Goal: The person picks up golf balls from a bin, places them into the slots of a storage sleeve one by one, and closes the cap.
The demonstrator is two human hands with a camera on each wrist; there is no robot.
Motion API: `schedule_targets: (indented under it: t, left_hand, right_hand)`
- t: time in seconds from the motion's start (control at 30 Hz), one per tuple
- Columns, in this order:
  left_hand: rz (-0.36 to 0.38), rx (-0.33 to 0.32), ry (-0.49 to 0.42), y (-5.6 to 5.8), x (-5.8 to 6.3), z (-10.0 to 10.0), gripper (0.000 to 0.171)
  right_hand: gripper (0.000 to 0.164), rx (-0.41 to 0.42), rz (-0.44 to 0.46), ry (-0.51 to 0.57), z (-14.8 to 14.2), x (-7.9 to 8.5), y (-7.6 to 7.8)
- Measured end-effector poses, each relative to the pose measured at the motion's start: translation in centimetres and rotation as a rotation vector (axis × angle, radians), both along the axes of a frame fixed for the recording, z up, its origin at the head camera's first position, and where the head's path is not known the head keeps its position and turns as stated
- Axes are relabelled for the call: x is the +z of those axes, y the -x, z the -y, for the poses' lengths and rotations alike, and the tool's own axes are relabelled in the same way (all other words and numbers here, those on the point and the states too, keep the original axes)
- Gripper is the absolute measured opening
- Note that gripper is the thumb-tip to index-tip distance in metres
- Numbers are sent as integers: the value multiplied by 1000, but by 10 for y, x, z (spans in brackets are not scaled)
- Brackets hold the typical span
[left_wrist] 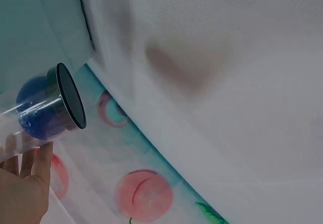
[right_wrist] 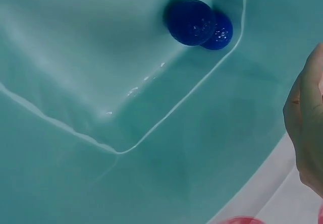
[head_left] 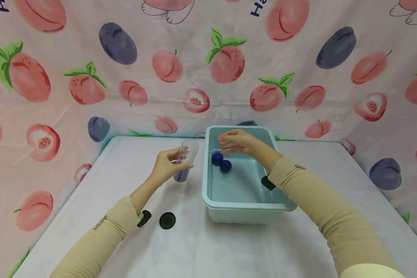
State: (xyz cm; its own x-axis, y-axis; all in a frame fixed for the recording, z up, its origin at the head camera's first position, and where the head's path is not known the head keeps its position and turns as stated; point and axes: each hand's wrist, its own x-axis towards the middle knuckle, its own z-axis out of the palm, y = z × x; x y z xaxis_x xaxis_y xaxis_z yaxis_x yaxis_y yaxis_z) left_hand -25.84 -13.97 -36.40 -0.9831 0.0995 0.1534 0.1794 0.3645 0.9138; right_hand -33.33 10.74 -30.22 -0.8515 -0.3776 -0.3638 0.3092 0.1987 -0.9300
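Note:
My left hand grips a clear plastic tube, tilted above the table to the left of the light blue tub. A blue ball sits in the tube's lower end, beside the dark end cap. My right hand hovers over the far left part of the tub with its fingers loosely extended, and no held object shows. Only part of that hand appears in the right wrist view. Below it, two dark blue balls lie side by side in the tub.
A round black lid lies on the white table in front of the left hand. The tub seems to hold water, with a pale line along its walls. Fruit-printed cloth hangs behind the table.

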Motion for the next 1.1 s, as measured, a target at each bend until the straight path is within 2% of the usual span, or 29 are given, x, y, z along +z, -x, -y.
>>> schedule_targets:
  t: [0.83, 1.1]
  left_hand:
    - [3, -4, -13, 2, -1, 2, 60]
    - [35, -6, -3, 4, -2, 1, 64]
  right_hand:
    - [42, -5, -10, -192, -11, -28, 19]
    - [45, -24, 91, -247, -11, -38, 23]
